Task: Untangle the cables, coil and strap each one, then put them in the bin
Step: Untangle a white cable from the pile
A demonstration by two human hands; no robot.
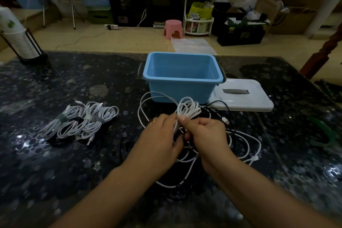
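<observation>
Task partway. Strapped white coils [79,122] lie in a group on the bench [55,83], left of the blue bin [182,77], which looks empty. Left hand [162,135] and right hand [205,131], fingers curled, together grip a half-wound white coil [188,110] just before the bin. Loose white and black cables [236,146] remain tangled beneath. Black strands are hard to trace against the dark bench; strap count uncertain.
</observation>
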